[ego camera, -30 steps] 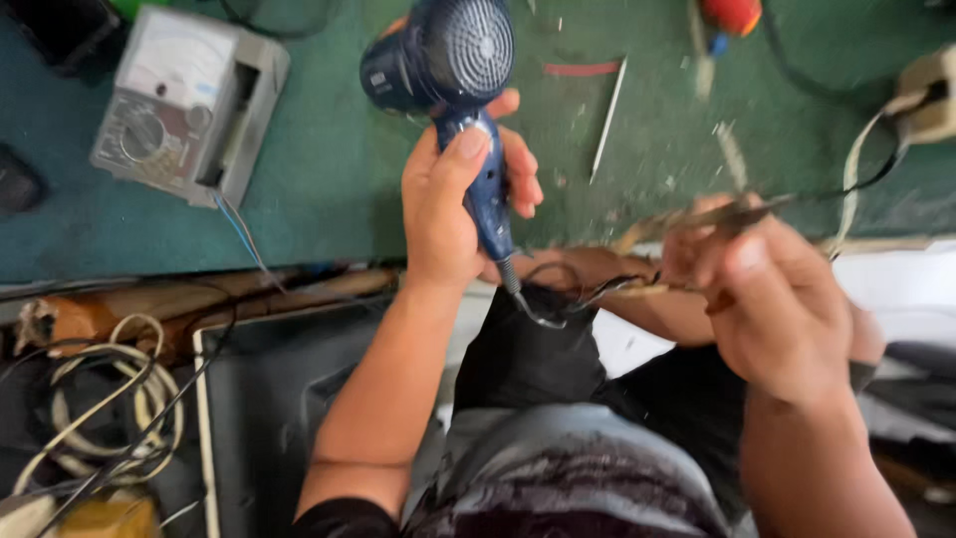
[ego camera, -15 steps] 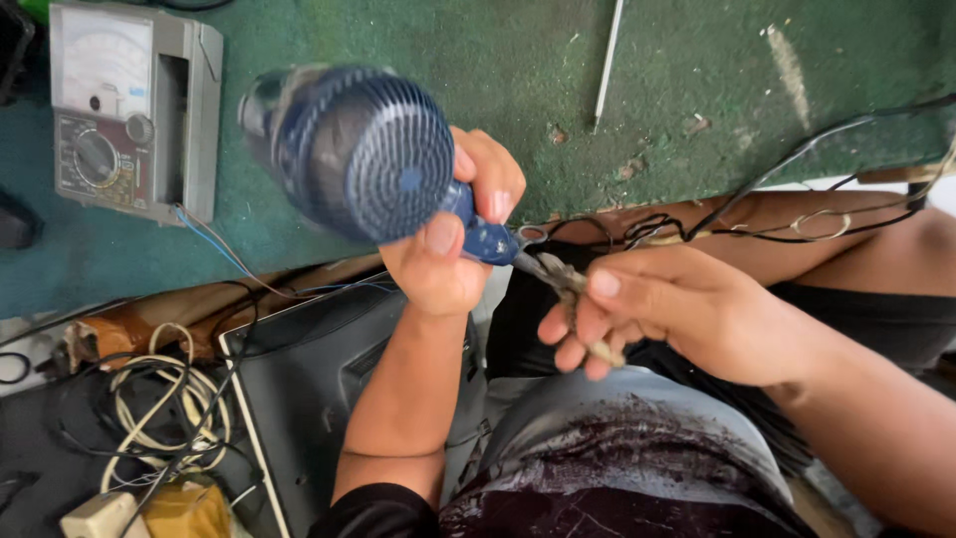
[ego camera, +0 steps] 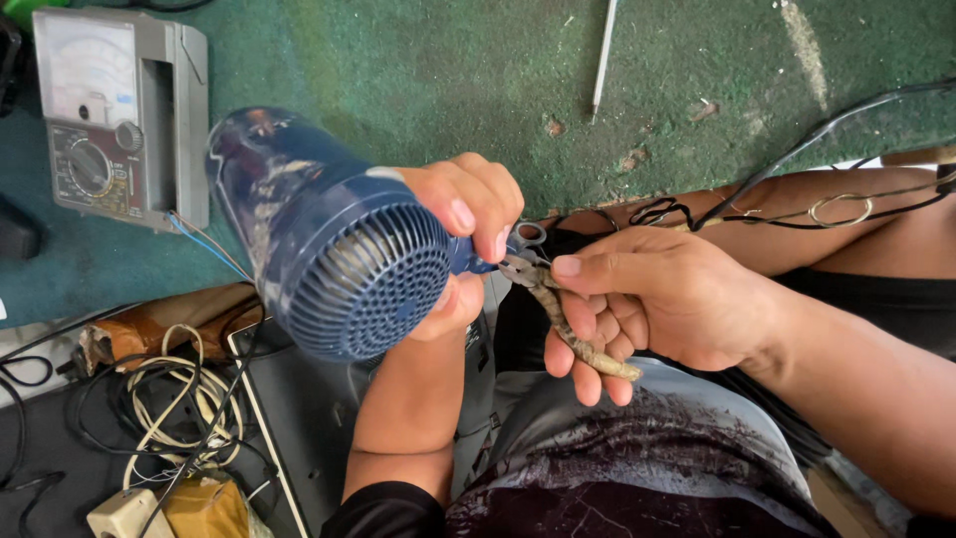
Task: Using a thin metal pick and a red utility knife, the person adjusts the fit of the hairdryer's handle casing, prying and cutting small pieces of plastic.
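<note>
Left hand (ego camera: 463,234) fingers clamped on the handle of a blue dryer (ego camera: 334,249), right hand (ego camera: 647,299) fingers clamped on worn pliers (ego camera: 558,304) whose tip touches the handle base just right of the left fingers, likely working the cord joint, which calls for steady grip; meter (ego camera: 115,110) far left on green tabletop (ego camera: 418,90).

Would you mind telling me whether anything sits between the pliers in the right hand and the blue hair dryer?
Nothing visible does. The right hand holds the pliers with their tip right at the hair dryer handle, just beside the left hand fingers gripping it.
</note>
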